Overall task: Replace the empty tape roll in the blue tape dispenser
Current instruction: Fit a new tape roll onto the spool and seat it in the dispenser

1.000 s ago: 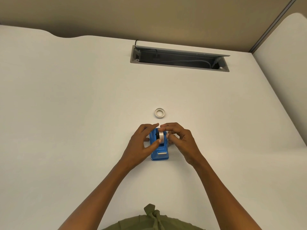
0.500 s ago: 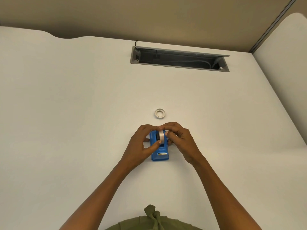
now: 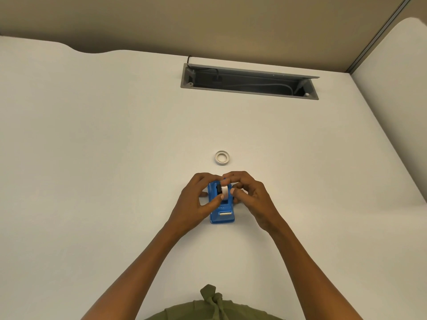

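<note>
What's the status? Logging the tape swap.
Both hands, left and right, on tape roll in blue dispenser. Spare ring beyond, clear.

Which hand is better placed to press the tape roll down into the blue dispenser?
Right. The right hand has fingertips on top of the tape roll, so it can push down. The left hand grips the side of the blue dispenser, which suits bracing it on the table.

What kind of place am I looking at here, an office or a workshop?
Most likely an office workstation. The white desk has a built-in cable tray with wires in it, a partition wall stands behind it, and the only things out are a blue tape dispenser and a spare tape roll.
</note>
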Tool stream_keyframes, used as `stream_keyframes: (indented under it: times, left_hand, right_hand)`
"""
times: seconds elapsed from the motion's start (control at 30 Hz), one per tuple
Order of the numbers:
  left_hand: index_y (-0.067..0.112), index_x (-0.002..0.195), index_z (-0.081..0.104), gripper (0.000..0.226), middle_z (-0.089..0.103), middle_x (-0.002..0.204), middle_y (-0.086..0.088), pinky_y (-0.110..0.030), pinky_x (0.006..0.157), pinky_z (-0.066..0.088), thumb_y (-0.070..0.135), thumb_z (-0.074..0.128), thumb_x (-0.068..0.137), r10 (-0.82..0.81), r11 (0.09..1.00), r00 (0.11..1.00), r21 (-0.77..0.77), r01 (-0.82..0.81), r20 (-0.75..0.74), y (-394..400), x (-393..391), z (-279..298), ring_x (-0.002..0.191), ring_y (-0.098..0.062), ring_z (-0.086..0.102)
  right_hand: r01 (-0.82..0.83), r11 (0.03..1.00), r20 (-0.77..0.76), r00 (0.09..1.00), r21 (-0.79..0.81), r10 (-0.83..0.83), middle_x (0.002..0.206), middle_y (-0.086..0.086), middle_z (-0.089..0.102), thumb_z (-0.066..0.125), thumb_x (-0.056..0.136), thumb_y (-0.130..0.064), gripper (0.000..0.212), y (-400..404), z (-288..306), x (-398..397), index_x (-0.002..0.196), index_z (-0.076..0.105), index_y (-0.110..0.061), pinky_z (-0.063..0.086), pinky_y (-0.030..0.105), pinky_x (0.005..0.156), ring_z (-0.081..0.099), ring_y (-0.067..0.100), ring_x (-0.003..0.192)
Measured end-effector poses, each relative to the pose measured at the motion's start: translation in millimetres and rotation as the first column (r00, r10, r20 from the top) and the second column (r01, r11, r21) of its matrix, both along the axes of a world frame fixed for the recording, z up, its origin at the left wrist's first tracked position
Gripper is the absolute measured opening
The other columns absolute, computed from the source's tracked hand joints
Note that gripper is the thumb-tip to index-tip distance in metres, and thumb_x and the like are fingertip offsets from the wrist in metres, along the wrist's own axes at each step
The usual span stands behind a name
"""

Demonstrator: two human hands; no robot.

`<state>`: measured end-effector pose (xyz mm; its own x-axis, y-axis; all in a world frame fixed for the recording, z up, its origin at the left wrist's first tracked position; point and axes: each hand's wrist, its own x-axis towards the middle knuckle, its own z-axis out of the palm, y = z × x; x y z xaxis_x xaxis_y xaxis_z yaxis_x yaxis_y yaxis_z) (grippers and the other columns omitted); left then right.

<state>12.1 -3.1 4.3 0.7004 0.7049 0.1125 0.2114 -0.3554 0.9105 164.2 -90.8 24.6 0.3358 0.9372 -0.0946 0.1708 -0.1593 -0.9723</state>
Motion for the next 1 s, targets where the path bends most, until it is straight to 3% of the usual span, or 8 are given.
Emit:
stream_keyframes:
  times: [0.27, 0.5, 0.7, 0.87, 1.0]
  left_hand:
    - [0.017, 0.119, 0.057, 0.044, 0.054, 0.116, 0.002, -0.018, 0.082, 0.051, 0.034, 0.062, 0.079, 0.018, 1.000, 1.000, -0.004, -0.018, -0.007, -0.4, 0.4, -1.5, 0.104, -0.010, 0.055]
    - [0.023, 0.120, 0.056, 0.040, 0.051, 0.115, 0.006, -0.007, 0.080, 0.048, 0.021, 0.069, 0.082, 0.012, 1.000, 1.000, -0.018, -0.012, -0.003, 0.3, -0.2, -4.0, 0.103, -0.001, 0.053]
    - [0.021, 0.119, 0.056, 0.042, 0.052, 0.114, 0.006, -0.009, 0.081, 0.049, 0.029, 0.065, 0.079, 0.011, 1.000, 1.000, -0.026, -0.011, 0.008, 0.0, -0.4, -2.3, 0.103, -0.003, 0.054]
    - [0.022, 0.119, 0.056, 0.040, 0.052, 0.115, 0.005, -0.008, 0.080, 0.049, 0.023, 0.068, 0.081, 0.010, 1.000, 1.000, -0.025, -0.010, 0.004, 1.0, -0.1, -5.3, 0.102, -0.003, 0.054]
    - [0.035, 0.114, 0.051, 0.041, 0.050, 0.113, 0.009, -0.005, 0.079, 0.046, 0.019, 0.070, 0.081, 0.002, 0.999, 1.000, -0.033, -0.002, 0.020, 1.0, 0.1, -6.0, 0.103, 0.006, 0.052]
  right_hand:
    - [0.016, 1.000, -0.007, 1.000, -0.003, -0.016, 0.113, -0.005, 0.063, 0.061, 0.085, -0.003, 0.024, 1.7, -0.8, 0.7, 0.103, 0.069, -0.016, 0.051, 0.021, 0.074, 0.059, 0.001, 0.084]
    - [0.042, 0.999, 0.009, 0.999, -0.005, -0.042, 0.107, -0.005, 0.066, 0.074, 0.078, -0.019, 0.021, 5.6, -3.1, 1.9, 0.096, 0.069, -0.028, 0.053, 0.018, 0.074, 0.058, 0.005, 0.077]
    - [0.100, 0.994, 0.006, 0.995, -0.038, -0.100, 0.097, -0.008, 0.069, 0.072, 0.079, -0.024, 0.012, 12.2, -2.7, 2.0, 0.088, 0.070, -0.031, 0.054, 0.021, 0.069, 0.061, 0.009, 0.079]
    - [0.111, 0.993, 0.029, 0.993, -0.033, -0.110, 0.098, -0.008, 0.069, 0.068, 0.083, -0.025, 0.011, 11.2, -3.4, 2.3, 0.093, 0.071, -0.025, 0.053, 0.022, 0.069, 0.062, 0.005, 0.080]
    - [0.076, 0.996, 0.186, 0.979, 0.048, -0.083, 0.101, -0.004, 0.067, 0.079, 0.073, -0.020, 0.024, 7.8, -3.2, 3.0, 0.097, 0.073, -0.019, 0.051, 0.020, 0.064, 0.060, 0.008, 0.079]
